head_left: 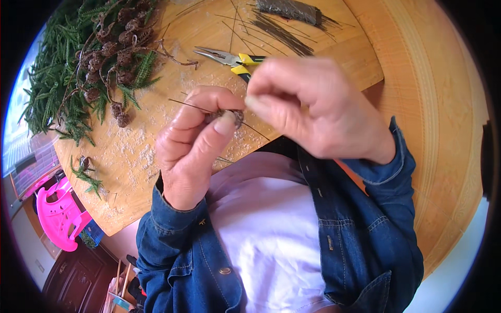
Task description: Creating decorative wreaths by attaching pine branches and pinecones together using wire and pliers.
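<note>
Small brown pine cone, clamped in my left fingers.
Thin dark wire alongside; my right fingers blurred, whether closed I cannot tell.

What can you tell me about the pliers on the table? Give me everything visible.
The pliers have a long, tapering, silvery metal-looking nose and yellow-and-black handles that look rubbery or plastic. They lie on the wooden table, nose toward the picture's left, handles splayed. The handle ends are hidden behind the right grip; whether it touches them is unclear.

there's one left hand, one right hand, one pair of pliers and over ten brown cones.
</note>
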